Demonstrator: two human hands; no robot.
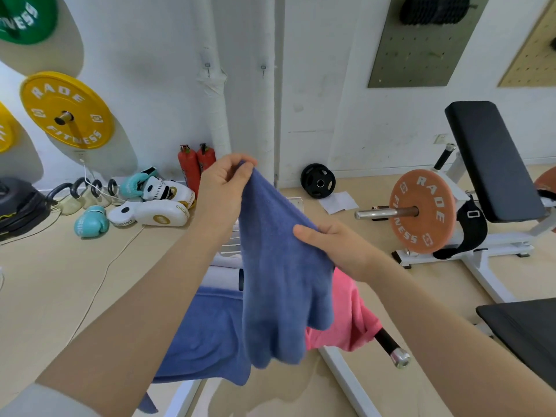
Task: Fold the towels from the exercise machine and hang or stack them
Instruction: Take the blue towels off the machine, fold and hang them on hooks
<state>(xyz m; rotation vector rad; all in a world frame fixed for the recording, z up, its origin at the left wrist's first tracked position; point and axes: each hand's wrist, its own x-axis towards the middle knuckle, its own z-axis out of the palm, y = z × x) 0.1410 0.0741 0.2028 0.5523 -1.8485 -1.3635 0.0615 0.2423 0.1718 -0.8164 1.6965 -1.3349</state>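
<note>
I have the blue towel (279,266) up in the air in front of me, above the white exercise machine (340,374). My left hand (224,182) pinches one top corner, thumb and fingers curled onto the cloth; my right hand (334,245) grips the top edge lower down and to the right, thumb lying over the front, fingers hidden behind the fabric. The cloth looks like terry, matte and fuzzy, soft and limp, so it sags between the two grips and hangs in loose folds with a ragged lower edge. My guess is that it is light and not slippery, with nothing fragile about it, but it will not hold a crease by itself. The best hold looks like the corners, pulled taut along the top edge so the halves meet squarely; a grab mid-cloth would likely just bunch it. Under the held towel, a second blue towel (207,332) drapes over the machine to the left, and a pink towel (346,320) hangs over a black bar with a chrome end cap (398,358) to the right, both the same soft weave, both unfolded. Something white (222,278) lies behind them; I cannot tell whether it is a towel. Beyond the machine, an orange weight plate (421,212) sits on a steel bar beside a black padded bench (490,161).
</note>
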